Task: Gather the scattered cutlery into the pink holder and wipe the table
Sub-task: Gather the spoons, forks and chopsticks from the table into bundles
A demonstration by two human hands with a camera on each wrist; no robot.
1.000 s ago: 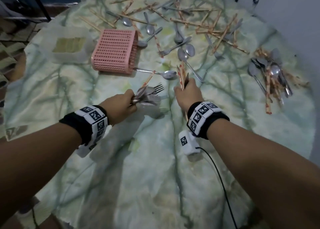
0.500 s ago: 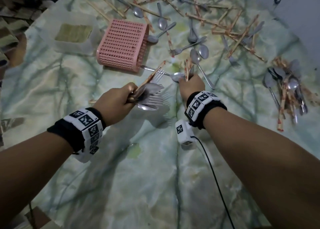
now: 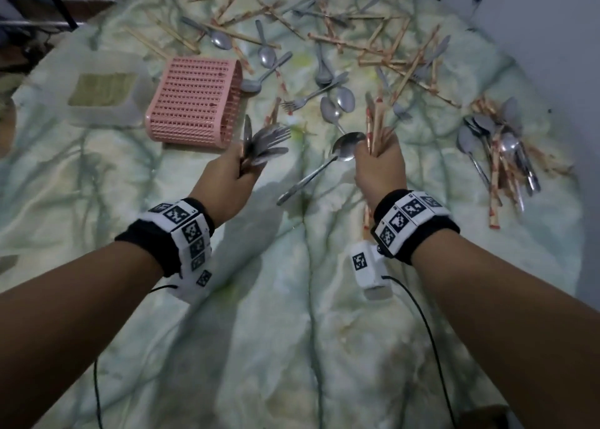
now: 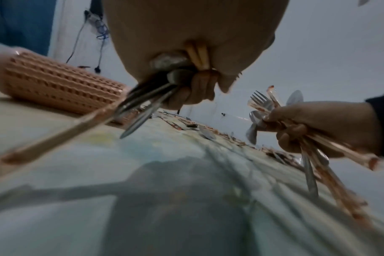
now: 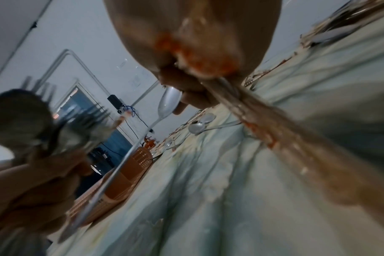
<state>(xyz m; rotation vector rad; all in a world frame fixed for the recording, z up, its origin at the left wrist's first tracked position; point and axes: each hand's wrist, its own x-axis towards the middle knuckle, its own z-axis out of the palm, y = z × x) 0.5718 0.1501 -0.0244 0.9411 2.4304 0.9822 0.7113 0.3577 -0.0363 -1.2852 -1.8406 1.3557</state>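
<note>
Head view, left hand (image 3: 224,177) gripping forks (image 3: 268,143)

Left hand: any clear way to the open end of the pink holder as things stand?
Probably yes. The left hand, gripping a bundle of forks, sits just right of the pink holder, which lies on its side with nothing between them. The opening isn't plainly visible, though.

I count one pink holder (image 3: 194,100) lying on its side at about ten o'clock, and one clear lidded tub (image 3: 102,94) left of it. My two hands (image 3: 224,182) each grip one mixed bundle. Loose spoons, forks and chopsticks (image 3: 373,48) from twelve to three o'clock overlap too much to count exactly.
</note>
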